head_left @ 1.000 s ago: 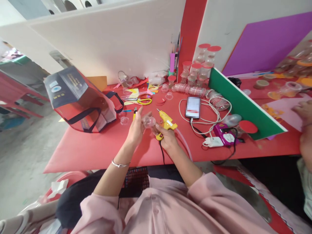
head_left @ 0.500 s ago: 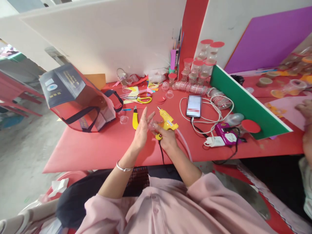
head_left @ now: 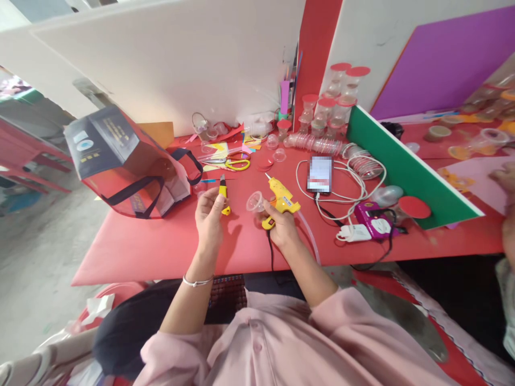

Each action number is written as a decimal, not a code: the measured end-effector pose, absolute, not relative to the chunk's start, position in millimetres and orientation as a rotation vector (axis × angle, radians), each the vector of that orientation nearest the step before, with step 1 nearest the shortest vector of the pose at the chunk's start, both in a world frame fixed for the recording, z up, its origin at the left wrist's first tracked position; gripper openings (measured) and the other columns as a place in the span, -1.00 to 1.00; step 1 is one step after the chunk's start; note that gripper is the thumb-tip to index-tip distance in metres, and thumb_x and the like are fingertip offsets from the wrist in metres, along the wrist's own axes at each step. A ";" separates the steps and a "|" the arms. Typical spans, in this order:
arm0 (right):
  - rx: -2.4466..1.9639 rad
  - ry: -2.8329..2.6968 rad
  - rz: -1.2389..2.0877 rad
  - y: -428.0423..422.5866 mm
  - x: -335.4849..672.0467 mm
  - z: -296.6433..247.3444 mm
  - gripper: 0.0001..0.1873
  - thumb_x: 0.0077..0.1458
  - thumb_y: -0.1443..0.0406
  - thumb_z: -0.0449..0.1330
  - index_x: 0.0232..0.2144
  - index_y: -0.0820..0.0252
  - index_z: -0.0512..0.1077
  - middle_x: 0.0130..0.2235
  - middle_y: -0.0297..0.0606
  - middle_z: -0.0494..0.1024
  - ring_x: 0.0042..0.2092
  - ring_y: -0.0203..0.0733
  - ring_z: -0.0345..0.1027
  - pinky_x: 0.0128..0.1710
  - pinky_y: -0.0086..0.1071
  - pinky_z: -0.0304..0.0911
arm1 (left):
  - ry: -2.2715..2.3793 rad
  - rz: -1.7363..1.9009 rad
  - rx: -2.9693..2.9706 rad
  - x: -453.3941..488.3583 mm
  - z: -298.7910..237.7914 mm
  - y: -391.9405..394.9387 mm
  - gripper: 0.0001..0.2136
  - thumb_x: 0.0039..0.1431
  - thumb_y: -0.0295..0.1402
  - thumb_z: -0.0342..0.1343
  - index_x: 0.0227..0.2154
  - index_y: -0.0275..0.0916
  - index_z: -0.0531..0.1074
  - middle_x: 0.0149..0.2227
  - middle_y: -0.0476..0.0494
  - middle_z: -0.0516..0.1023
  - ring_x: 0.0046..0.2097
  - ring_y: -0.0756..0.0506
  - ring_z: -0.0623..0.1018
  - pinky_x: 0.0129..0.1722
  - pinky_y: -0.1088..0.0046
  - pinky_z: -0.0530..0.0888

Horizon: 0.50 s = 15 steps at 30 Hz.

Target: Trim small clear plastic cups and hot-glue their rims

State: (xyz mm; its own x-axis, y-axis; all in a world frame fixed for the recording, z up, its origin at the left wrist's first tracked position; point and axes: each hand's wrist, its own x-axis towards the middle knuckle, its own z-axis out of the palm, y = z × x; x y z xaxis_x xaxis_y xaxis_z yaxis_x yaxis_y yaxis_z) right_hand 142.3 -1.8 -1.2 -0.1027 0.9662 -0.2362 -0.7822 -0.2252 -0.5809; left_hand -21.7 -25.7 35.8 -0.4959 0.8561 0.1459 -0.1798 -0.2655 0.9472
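My right hand [head_left: 284, 229] is closed on a yellow hot glue gun [head_left: 281, 195], its nozzle pointing away from me. The same hand's fingers hold a small clear plastic cup [head_left: 255, 202], its round rim facing up, left of the gun. My left hand [head_left: 210, 214] is over the table with fingers curled and thumb drawn in. Its fingers cover the spot where another clear cup stood, and what they hold is hidden. Beside the thumb, partly covered by it, lies a yellow and black utility knife [head_left: 222, 188].
Scissors [head_left: 237, 161] and paper scraps lie behind my hands. A phone [head_left: 319, 174] with a white cable, a purple power strip [head_left: 374, 221] and stacked clear cups [head_left: 314, 143] are to the right, before a green board [head_left: 402, 171]. A bag [head_left: 129, 166] stands left.
My left hand has moved left, away from the cup in my right hand, to beside the knife, and its fingers have curled. My right hand has shifted slightly right with the glue gun and cup.
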 end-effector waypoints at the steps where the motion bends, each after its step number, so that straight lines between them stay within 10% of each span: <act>1: -0.673 -0.368 1.687 -1.5 142.8 -1.8 -0.52 -0.20 0.25 0.59 -0.26 0.06 0.45 -0.23 -0.35 0.68 -0.19 -0.12 0.62 -0.29 -0.29 0.55 | 1.280 1.855 0.879 -23.9 32.5 -27.5 -0.68 0.08 -0.17 0.42 -0.15 -0.18 0.57 -0.29 -0.06 0.59 -0.33 0.02 0.58 -0.24 0.49 0.52; 10: -0.696 -0.462 1.677 -3.1 140.1 -9.5 -0.50 -0.18 0.16 0.58 -0.23 0.05 0.45 -0.21 -0.36 0.68 -0.16 -0.12 0.62 -0.25 -0.27 0.55 | 1.241 1.401 0.999 3.3 7.9 -43.2 -0.45 -0.16 -0.30 0.54 -0.02 -0.17 0.57 -0.51 0.14 0.29 -0.52 0.09 0.36 -0.54 0.57 0.51; 15: -0.712 -0.489 1.696 -4.4 138.1 -6.8 -0.53 -0.16 0.07 0.55 -0.24 0.08 0.50 -0.20 -0.29 0.69 -0.12 -0.06 0.62 -0.20 -0.23 0.55 | 1.213 1.461 0.941 25.8 2.1 -33.5 -0.42 -0.13 -0.23 0.53 0.00 -0.21 0.56 -0.42 0.01 0.48 -0.51 0.06 0.41 -0.67 0.61 0.36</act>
State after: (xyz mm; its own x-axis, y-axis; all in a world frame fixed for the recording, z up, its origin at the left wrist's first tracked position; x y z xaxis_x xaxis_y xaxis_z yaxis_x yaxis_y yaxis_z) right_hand 138.1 -4.4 -6.8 -0.1411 0.9698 -0.1992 -0.7147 -0.2390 -0.6573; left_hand 25.8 -33.5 2.1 -0.2218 0.9748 -0.0228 -0.2020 -0.0231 0.9791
